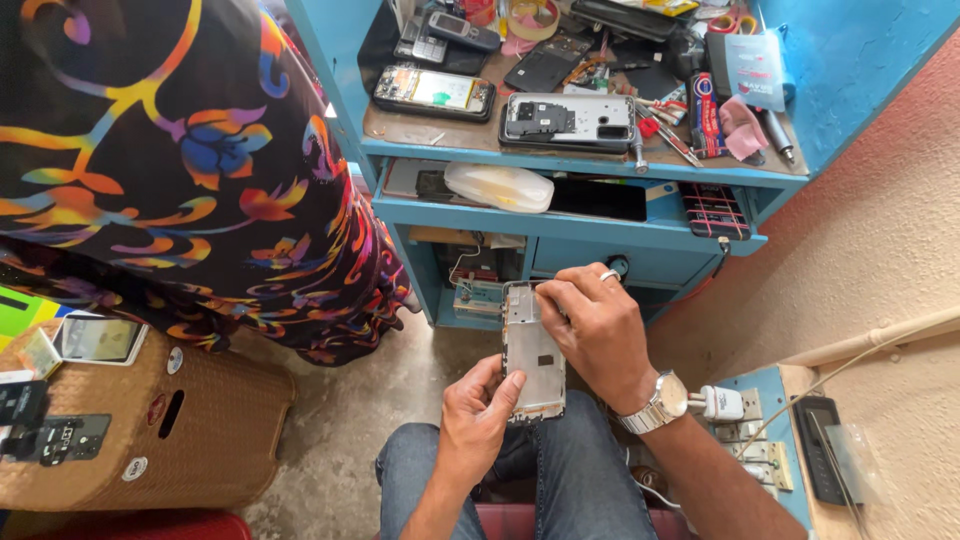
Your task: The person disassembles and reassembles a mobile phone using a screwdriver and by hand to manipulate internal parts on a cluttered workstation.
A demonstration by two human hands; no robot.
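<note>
Left hand (478,410): low centre of the frame, above the denim knees; its grip is clamped on the lower edge of the phone frame (533,350), thumb across the face.
Right hand (595,325): just right of centre, a ring on one finger and a metal wristwatch (655,402) on the wrist; its fingers are closed on the frame's upper right edge, fingertips pressing at the top corner.
Phone frame: held upright between both hands at centre frame, over the lap; a thin, flat, silvery metal rectangle with a small dark cutout near the middle.
Doing it well: my judgement is that the lower hand should brace firmly while the upper fingertips work along the edge gently, since so thin a plate looks easy to bend.
Power strip (745,430): lower right, white plug seated, pale plastic.
Wicker box (150,440): lower left, woven and tan, carrying a phone and dark parts.
Patterned cloth (190,170): upper left, another person's dark garment with bright swirls.
Counter (560,160): top centre, blue painted wood, cluttered with opened phones, a clear case, tape rolls and small tools.
</note>
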